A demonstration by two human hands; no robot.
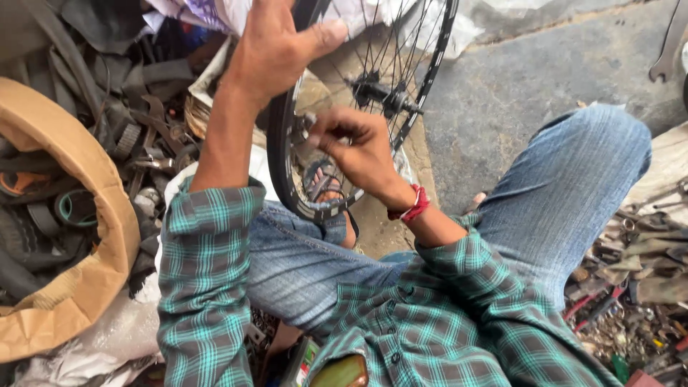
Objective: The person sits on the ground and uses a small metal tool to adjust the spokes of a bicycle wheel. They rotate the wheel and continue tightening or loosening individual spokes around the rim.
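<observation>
A: What's the person doing w/ the wheel (362,93)?

B: Sitting on the ground, knees apart, bike wheel standing up between the legs. Left hand (276,46) is wrapped round the top of the black rim (281,154), thumb out, holding it steady.

A: And the right hand (355,143)?

B: Fingers pinched together at the inside of the rim, near where a spoke (398,43) ends. It's got hold of sth small, can't tell what. Too tiny.

A: So which step is this?

B: Looks like fixing or tightening a spoke end at the rim. That's my guess, not sth I can see for sure.

A: What does the next bit need?

B: Prob. a firm hold w/ the left so the wheel doesn't roll, and small careful turns w/ the right fingers. The hub (376,92) sits in the middle, clear of both hands.

A: Other stuff around?

B: Old tyres (43,215) in a pile on the left, metal tools (638,287) on the right.
</observation>
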